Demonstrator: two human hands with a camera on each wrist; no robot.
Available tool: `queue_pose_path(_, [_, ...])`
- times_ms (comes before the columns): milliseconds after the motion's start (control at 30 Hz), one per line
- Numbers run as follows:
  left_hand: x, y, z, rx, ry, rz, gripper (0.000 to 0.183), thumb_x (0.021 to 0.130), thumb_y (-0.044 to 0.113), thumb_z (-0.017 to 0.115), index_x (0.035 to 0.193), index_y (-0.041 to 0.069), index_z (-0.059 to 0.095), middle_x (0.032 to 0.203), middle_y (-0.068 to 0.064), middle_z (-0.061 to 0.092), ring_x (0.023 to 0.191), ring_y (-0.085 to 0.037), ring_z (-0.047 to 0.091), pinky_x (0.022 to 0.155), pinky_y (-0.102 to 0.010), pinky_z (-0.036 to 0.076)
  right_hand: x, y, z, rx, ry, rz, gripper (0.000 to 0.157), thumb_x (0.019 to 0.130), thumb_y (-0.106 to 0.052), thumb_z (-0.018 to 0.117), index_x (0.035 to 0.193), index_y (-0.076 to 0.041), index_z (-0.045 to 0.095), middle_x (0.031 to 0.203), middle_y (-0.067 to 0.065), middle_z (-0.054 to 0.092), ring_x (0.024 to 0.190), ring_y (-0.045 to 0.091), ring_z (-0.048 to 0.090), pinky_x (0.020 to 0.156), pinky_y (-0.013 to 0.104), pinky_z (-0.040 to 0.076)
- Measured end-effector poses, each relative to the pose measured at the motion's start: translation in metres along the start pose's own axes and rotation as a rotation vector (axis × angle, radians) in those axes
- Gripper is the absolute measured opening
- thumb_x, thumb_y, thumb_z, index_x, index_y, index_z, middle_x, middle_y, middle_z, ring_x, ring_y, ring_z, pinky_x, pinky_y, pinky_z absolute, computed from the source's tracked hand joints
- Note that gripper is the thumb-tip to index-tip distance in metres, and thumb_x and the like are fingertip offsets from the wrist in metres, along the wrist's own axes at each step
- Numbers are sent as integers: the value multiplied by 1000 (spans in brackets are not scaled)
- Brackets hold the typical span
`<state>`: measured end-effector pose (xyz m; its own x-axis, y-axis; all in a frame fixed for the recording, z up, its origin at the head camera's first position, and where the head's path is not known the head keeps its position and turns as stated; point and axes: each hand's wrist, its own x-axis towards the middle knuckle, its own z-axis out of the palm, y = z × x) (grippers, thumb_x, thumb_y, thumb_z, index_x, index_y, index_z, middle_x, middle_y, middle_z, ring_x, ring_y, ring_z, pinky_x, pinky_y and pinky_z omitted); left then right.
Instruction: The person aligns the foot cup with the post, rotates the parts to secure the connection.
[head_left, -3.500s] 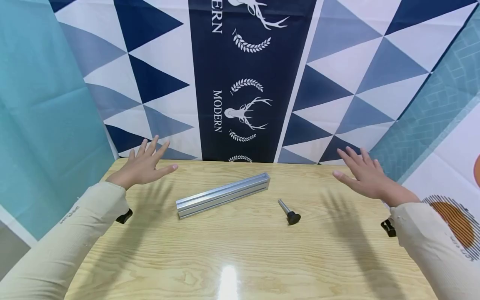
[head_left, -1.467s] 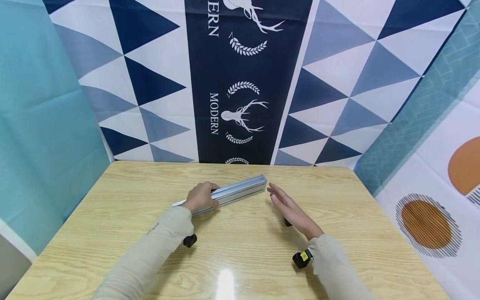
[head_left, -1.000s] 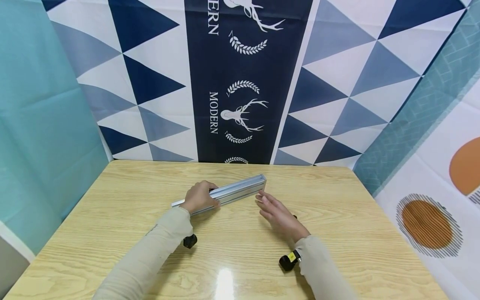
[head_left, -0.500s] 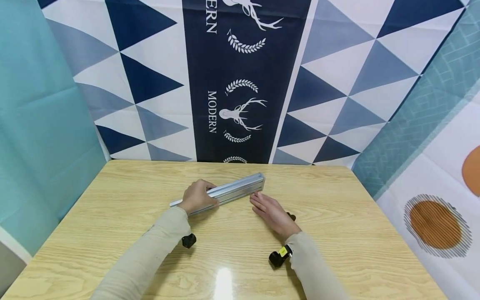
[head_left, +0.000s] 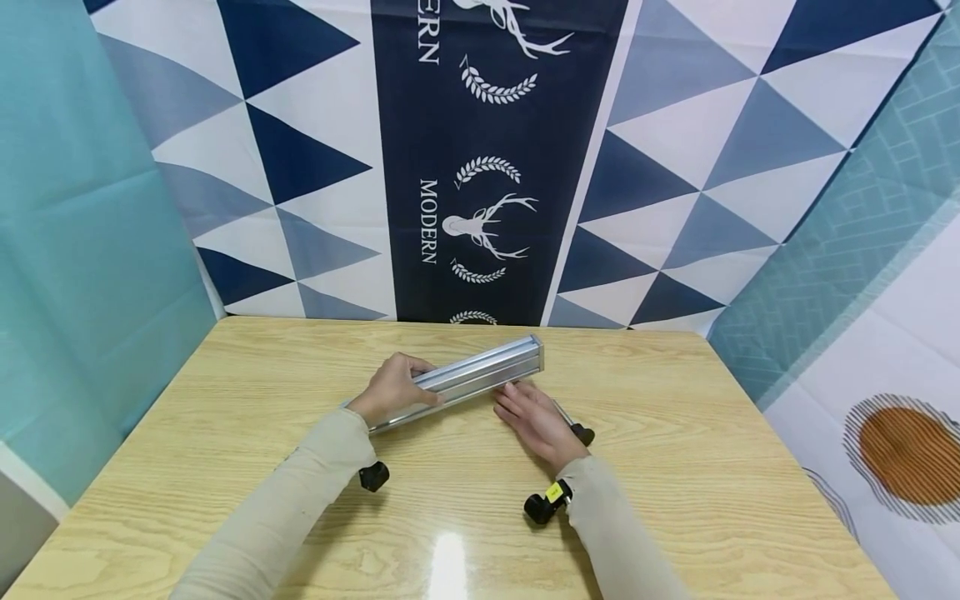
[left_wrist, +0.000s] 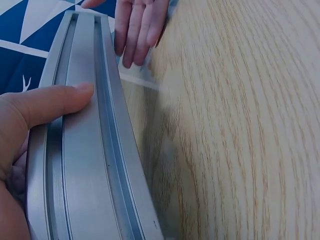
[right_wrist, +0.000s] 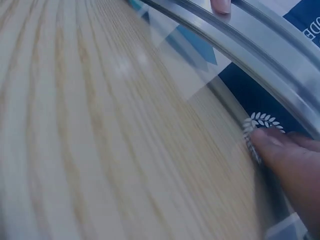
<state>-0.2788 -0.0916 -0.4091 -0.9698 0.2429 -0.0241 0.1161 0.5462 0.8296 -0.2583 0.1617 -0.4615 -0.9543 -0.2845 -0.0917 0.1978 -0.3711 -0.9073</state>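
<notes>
Bar (head_left: 483,374) sits higher at its right end than half a second ago, clear of the table (head_left: 712,467) there; work seems to pass from gripping to lifting. Left hand (head_left: 392,392) pinches bar, thumb on near face. Right hand (head_left: 536,422) by its underside, fingers straight, together; contact unclear. Pin (head_left: 581,434) just beside right hand, partly hidden, could get knocked
</notes>
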Motion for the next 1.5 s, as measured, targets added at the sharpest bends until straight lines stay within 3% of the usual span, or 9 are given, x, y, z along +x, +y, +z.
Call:
queue_pose_path(200, [0,2,2,-37,-37,33,46,67,11,88,110,6,72,100,-5,72,86,-16,63,79,-33,52,2,4,8,76,79,-51,45,100,-1,43,142,5,28,125,7,55,120,20,52,112,40,34])
queue_pose_path(333, [-1,4,3,-77,-60,50,44,68,9,87,109,5,72,98,-5,72,85,-15,62,77,-31,52,1,3,10,121,93,-69,43,100,0,45,141,1,31,115,1,60,107,12,60,108,36,40])
queue_pose_path(567, [-2,11,3,-120,-90,71,44,71,9,85,112,2,70,98,-7,73,84,-15,64,76,-30,52,1,-8,11,162,118,-123,25,99,0,47,124,-2,45,105,0,66,96,8,65,91,22,51])
queue_pose_path(1033, [-4,38,2,-173,-40,99,47,71,14,86,114,5,70,100,-9,73,85,-16,66,73,-28,54,-5,-60,23,-6,140,-243,22,97,0,51,119,0,48,100,0,68,95,11,67,91,29,53])
queue_pose_path(1333, [-8,45,7,-246,-63,138,45,73,12,84,115,1,68,101,-12,73,88,-16,68,75,-31,56,-15,-87,31,-157,146,-288,36,97,-4,56,129,7,45,102,-2,65,96,8,66,88,28,54])
queue_pose_path(1500, [-9,47,7,-282,-99,129,48,76,14,82,119,1,66,105,-13,72,93,-17,68,78,-32,56,-21,-93,35,-185,174,-289,37,95,-8,59,128,5,47,99,-2,66,93,9,66,86,28,55])
